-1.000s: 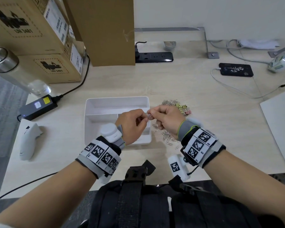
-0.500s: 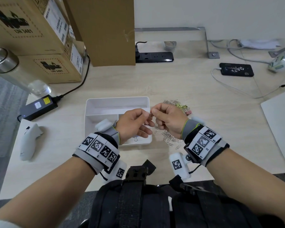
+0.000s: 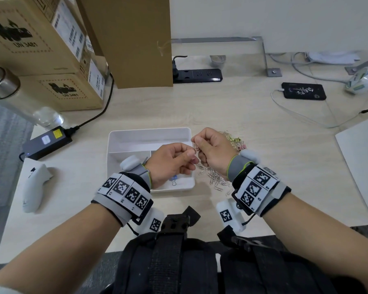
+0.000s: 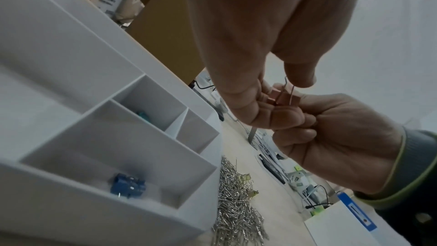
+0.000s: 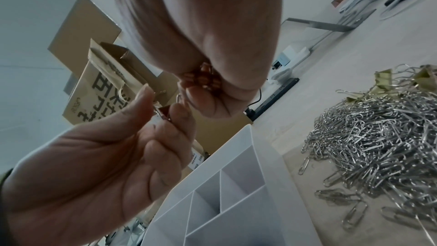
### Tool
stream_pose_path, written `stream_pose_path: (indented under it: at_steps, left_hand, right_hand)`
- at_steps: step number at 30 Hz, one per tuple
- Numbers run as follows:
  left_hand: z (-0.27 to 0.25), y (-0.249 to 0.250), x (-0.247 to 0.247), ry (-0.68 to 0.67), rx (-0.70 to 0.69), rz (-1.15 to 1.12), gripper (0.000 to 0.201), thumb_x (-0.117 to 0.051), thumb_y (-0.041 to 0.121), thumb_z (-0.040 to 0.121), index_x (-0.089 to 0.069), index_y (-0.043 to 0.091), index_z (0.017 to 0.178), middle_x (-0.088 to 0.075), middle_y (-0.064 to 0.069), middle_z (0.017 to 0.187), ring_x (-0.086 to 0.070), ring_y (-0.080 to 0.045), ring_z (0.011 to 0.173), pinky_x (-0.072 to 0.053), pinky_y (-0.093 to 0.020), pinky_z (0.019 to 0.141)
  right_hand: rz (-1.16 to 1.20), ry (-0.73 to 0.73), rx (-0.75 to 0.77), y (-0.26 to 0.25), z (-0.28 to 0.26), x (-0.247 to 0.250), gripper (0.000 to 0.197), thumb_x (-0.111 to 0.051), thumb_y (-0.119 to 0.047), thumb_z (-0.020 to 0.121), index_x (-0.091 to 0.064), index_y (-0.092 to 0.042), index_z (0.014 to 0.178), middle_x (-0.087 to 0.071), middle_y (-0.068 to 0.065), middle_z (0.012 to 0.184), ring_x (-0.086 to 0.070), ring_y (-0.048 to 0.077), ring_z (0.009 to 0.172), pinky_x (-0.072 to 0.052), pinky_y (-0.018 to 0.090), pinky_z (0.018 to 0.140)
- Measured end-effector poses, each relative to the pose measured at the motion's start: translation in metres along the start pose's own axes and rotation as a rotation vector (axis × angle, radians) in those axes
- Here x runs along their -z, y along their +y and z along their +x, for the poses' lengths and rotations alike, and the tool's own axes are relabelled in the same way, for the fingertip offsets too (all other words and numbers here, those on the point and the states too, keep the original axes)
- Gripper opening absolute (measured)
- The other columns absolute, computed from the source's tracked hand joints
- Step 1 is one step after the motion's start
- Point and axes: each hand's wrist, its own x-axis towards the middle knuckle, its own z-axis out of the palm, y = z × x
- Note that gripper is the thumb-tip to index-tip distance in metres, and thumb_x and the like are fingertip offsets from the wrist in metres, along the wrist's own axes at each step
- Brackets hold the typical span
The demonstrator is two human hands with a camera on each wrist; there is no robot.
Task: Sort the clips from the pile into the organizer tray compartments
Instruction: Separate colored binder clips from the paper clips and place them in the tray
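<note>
My right hand (image 3: 197, 145) grips a small bunch of rose binder clips (image 5: 205, 78) in its curled fingers, above the right edge of the white organizer tray (image 3: 149, 130). My left hand (image 3: 190, 154) meets it and pinches one rose binder clip (image 4: 287, 98) by its wire handle between thumb and forefinger. A blue binder clip (image 4: 127, 187) lies in the tray's near compartment and a teal one (image 4: 143, 116) in a small compartment. The pile of silver paper clips (image 3: 216, 179) lies on the desk right of the tray, with yellow and pink binder clips (image 3: 237, 142) at its far end.
Cardboard boxes (image 3: 51, 60) and a bottle (image 3: 6, 90) stand at the back left. A power brick (image 3: 47, 141) and a white controller (image 3: 34, 187) lie left of the tray. A power strip (image 3: 198, 75), a phone (image 3: 304, 91) and cables lie behind. A white sheet (image 3: 363, 158) lies at the right.
My left forearm has rolled, so the wrist camera swung from on top to underneath. Both hands stayed together over the tray's right edge, working the clips between their fingertips.
</note>
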Motion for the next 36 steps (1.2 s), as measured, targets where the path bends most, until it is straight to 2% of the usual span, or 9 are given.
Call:
stream_pose_path:
  at_steps: [4, 8, 13, 17, 20, 23, 28, 33, 36]
  left_hand:
    - [0.001, -0.003, 0.004, -0.029, 0.066, -0.097, 0.012, -0.049, 0.012, 0.095, -0.057, 0.004, 0.092, -0.062, -0.008, 0.081, -0.061, -0.010, 0.063, -0.053, -0.020, 0.060]
    - [0.002, -0.007, 0.007, -0.069, 0.103, -0.182, 0.015, -0.046, 0.014, 0.096, -0.057, 0.006, 0.090, -0.061, -0.006, 0.078, -0.061, -0.010, 0.062, -0.053, -0.020, 0.059]
    - [0.005, -0.008, 0.024, 0.063, 0.066, -0.323, 0.015, -0.048, 0.014, 0.095, -0.059, 0.005, 0.092, -0.068, -0.005, 0.078, -0.062, -0.011, 0.064, -0.054, -0.020, 0.060]
    - [0.004, -0.023, 0.035, 0.171, -0.018, 0.078, 0.006, -0.062, 0.005, 0.087, -0.062, 0.007, 0.093, -0.067, -0.013, 0.090, -0.064, -0.018, 0.073, -0.058, -0.028, 0.071]
    - [0.008, -0.036, 0.035, 0.299, -0.116, 0.404, 0.013, -0.073, 0.013, 0.079, -0.067, 0.017, 0.089, -0.068, -0.003, 0.085, -0.061, -0.014, 0.067, -0.057, -0.029, 0.070]
    - [0.011, -0.039, 0.027, 0.360, -0.209, 0.683, 0.018, -0.076, 0.021, 0.076, -0.068, 0.019, 0.091, -0.066, 0.003, 0.078, -0.054, -0.007, 0.060, -0.051, -0.022, 0.062]
    - [0.018, -0.036, 0.026, 0.349, -0.185, 0.929, 0.036, -0.072, 0.037, 0.077, -0.063, 0.025, 0.109, -0.062, 0.008, 0.100, -0.061, -0.009, 0.078, -0.053, -0.028, 0.076]
    - [0.009, -0.035, 0.035, 0.434, -0.162, 0.603, 0.017, -0.068, 0.026, 0.084, -0.068, 0.021, 0.100, -0.068, 0.006, 0.091, -0.063, -0.007, 0.073, -0.053, -0.023, 0.070]
    - [-0.002, -0.032, 0.042, 0.405, -0.091, 0.293, 0.014, -0.068, 0.014, 0.084, -0.068, 0.012, 0.098, -0.070, -0.005, 0.081, -0.064, -0.015, 0.067, -0.055, -0.025, 0.061]
  right_hand:
    - [-0.080, -0.038, 0.022, 0.003, 0.001, 0.000, 0.025, -0.049, -0.007, 0.094, -0.053, -0.019, 0.072, -0.052, 0.001, 0.064, -0.038, 0.010, 0.040, -0.029, 0.022, 0.044]
    - [-0.120, -0.107, 0.021, 0.007, 0.005, 0.002, 0.025, -0.050, -0.006, 0.094, -0.051, -0.018, 0.072, -0.047, -0.002, 0.055, -0.035, 0.006, 0.035, -0.028, 0.020, 0.041]
    - [-0.187, -0.077, -0.007, 0.020, 0.006, 0.012, 0.019, -0.050, -0.007, 0.094, -0.053, -0.011, 0.076, -0.046, -0.002, 0.058, -0.035, 0.000, 0.035, -0.030, 0.016, 0.039]
    - [-0.190, 0.092, -0.016, 0.022, 0.009, 0.013, 0.015, -0.057, -0.014, 0.091, -0.062, -0.013, 0.077, -0.057, -0.010, 0.053, -0.037, 0.003, 0.038, -0.033, 0.018, 0.040]
    - [-0.278, 0.136, -0.007, 0.019, 0.009, 0.009, 0.017, -0.060, -0.017, 0.090, -0.063, -0.017, 0.074, -0.057, -0.016, 0.046, -0.039, 0.001, 0.038, -0.034, 0.014, 0.041]
    - [-0.315, 0.132, 0.006, 0.022, 0.007, 0.005, 0.015, -0.059, -0.014, 0.090, -0.063, -0.013, 0.076, -0.059, -0.009, 0.059, -0.045, -0.003, 0.038, -0.033, 0.008, 0.044]
    - [-0.351, 0.143, -0.051, 0.033, 0.010, 0.004, 0.016, -0.060, -0.018, 0.088, -0.065, -0.004, 0.082, -0.070, 0.015, 0.079, -0.047, 0.010, 0.051, -0.041, 0.024, 0.056]
    - [-0.297, 0.115, -0.088, 0.033, 0.009, -0.001, 0.021, -0.063, -0.015, 0.086, -0.061, -0.019, 0.065, -0.056, -0.013, 0.049, -0.045, 0.005, 0.046, -0.037, 0.024, 0.053]
    - [-0.227, 0.061, -0.096, 0.026, 0.008, -0.017, 0.021, -0.062, -0.011, 0.087, -0.063, -0.015, 0.066, -0.055, -0.012, 0.049, -0.044, -0.001, 0.038, -0.038, 0.020, 0.048]
